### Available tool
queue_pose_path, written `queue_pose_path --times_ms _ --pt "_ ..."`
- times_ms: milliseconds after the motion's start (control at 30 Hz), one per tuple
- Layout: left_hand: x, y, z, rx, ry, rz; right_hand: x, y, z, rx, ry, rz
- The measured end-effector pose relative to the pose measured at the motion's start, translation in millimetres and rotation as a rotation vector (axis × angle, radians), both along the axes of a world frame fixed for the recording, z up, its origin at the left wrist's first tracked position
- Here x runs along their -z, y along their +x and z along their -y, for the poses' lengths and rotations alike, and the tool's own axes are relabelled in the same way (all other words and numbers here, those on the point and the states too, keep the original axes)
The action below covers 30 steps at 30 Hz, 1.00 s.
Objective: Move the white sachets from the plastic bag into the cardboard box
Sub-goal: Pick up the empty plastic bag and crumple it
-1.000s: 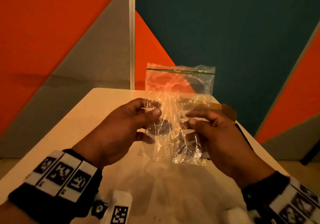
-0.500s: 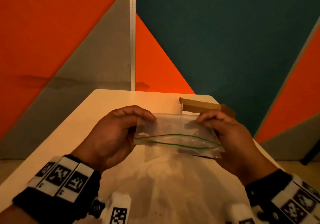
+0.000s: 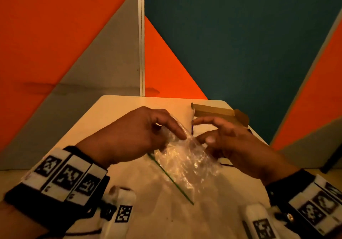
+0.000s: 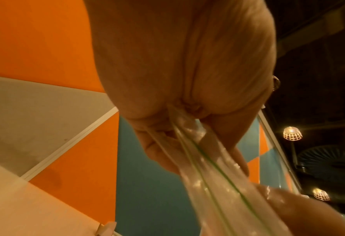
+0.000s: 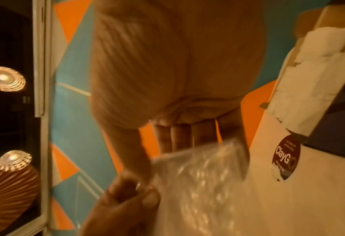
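L hand (image 3: 129, 137) & R hand (image 3: 231, 142) palms down, each grip pinching plastic bag (image 3: 185, 163).

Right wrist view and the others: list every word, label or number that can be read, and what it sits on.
"ClayG": round dark sticker on the table, beside the cardboard box; its last character looks like a logo ring, and its smaller lines are too blurred to read.
Wristband markers: black-and-white code patterns, no words.
Plastic bag: no print visible.

Bare desk (image 3: 118, 113) open at far left, cardboard box (image 3: 218, 110) blocking the far right corner, crumpled plastic bag (image 3: 185, 163) filling the middle, wall panels closing the far edge.
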<state>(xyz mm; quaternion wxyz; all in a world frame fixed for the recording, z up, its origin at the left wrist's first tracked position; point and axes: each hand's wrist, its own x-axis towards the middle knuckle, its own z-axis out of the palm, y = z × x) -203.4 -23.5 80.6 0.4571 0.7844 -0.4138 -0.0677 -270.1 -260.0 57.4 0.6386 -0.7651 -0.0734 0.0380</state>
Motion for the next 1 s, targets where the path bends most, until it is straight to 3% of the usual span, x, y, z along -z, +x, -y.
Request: queue_pose_path --times_ms 67,133,267,333,467,600,700,900,1000 --pt "-4.0 -3.5 8.0 0.034 0.07 0.056 -3.0 -3.1 -9.9 -0.046 -0.212 0.024" --pt "-4.3 -3.6 12.9 -0.024 -0.02 -0.015 -3.8 -3.5 -19.9 0.02 -0.336 0.083" --pt "14.9 -1.8 15.2 -0.204 -0.474 -0.512 0.3 -4.7 -26.5 0.299 -0.123 0.133" --pt "29.8 -6.4 19.8 -0.202 -0.495 -0.657 2.6 -6.2 -30.5 0.368 -0.047 0.139" --pt "43.7 -9.4 26.2 -0.24 -0.49 -0.62 7.4 -8.9 -33.7 0.366 0.023 0.134" --pt "38.8 -6.3 19.3 -0.22 -0.6 -0.599 5.0 -17.1 -28.9 0.279 0.071 0.079" --pt "38.0 -10.6 17.5 -0.149 -0.66 -0.614 4.5 -18.1 -29.0 0.351 0.083 0.081" --pt "45.4 -10.3 5.7 0.077 -0.544 -0.783 11.5 -12.8 -27.2 0.516 0.025 0.141" --pt "44.9 -10.4 1.9 0.071 -0.502 -0.762 15.2 -15.0 -26.6 0.512 0.044 0.136"
